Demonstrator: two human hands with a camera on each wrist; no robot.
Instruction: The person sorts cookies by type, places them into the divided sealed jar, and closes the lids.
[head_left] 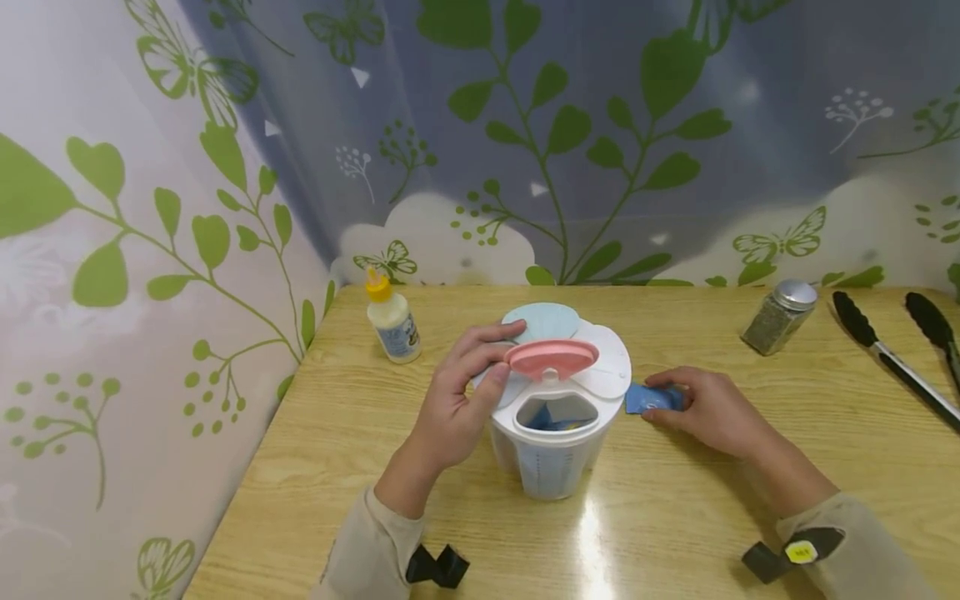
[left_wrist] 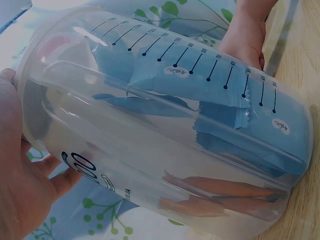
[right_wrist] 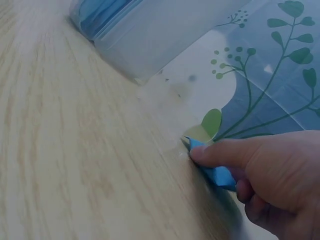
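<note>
A clear divided storage container (head_left: 553, 471) with a white lid stands upright on the table. Its pink flap (head_left: 551, 360) is raised, and blue packets show through the opening beneath it. My left hand (head_left: 459, 404) grips the container's top from the left, thumb and fingers by the pink flap. Through the clear wall in the left wrist view I see blue packets (left_wrist: 220, 95) in one compartment and orange-brown packets (left_wrist: 220, 189) in another. To the right of the container, my right hand (head_left: 708, 408) pinches a small blue packet (head_left: 643, 398) between thumb and fingers, close over the table.
A glue bottle (head_left: 393, 325) with a yellow cap stands at the back left. On the right are a glass shaker jar (head_left: 780, 317) with a metal lid and black-tipped tongs (head_left: 892, 354). Leaf-patterned curtains (head_left: 555, 167) hang behind the wooden table (head_left: 315, 467).
</note>
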